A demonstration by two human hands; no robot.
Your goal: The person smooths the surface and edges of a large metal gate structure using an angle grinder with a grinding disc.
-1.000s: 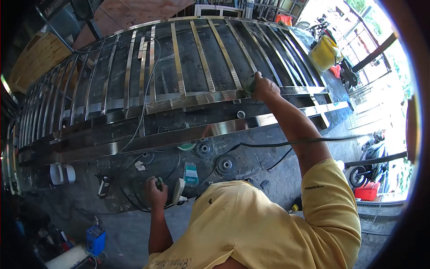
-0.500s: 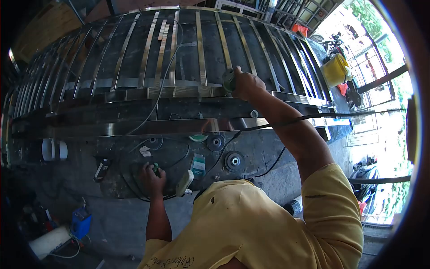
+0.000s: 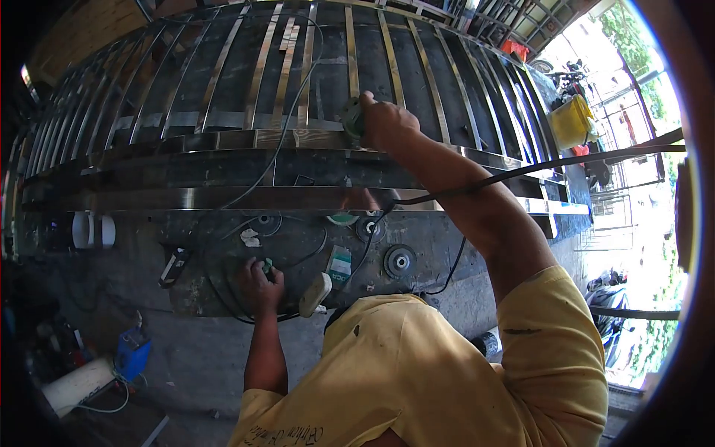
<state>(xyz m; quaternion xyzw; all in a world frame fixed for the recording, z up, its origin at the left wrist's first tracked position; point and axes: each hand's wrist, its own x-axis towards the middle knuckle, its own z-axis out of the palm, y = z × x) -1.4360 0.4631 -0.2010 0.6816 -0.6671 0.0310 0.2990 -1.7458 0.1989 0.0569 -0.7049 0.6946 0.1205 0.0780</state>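
Two hands are in view, well apart, each closed on one thing. The right hand [image 3: 389, 125] grips a round dark-green tool [image 3: 353, 118] at the near rail of a slatted metal frame [image 3: 246, 139]; the palm hides part of the tool, so its contact with the rail cannot be made out. The left hand [image 3: 261, 285] curls around a small green object [image 3: 268, 265], mostly covered by the fingers.

Between the hands runs one long shiny bar [image 3: 261, 198]. Three round discs [image 3: 400, 261] lie on the dark table [image 3: 298, 242], ahead of and to the right of the left hand, with one teal-and-white box [image 3: 339, 265] and one pale oblong piece [image 3: 315, 293] to its right. The frame's slats crowd too closely at the far left to count, and its far side is cut off.

The right arm stretches forward, bent at the elbow, back of the hand up; a black cable [image 3: 544, 166] crosses it. The left forearm points forward, closer to the body.
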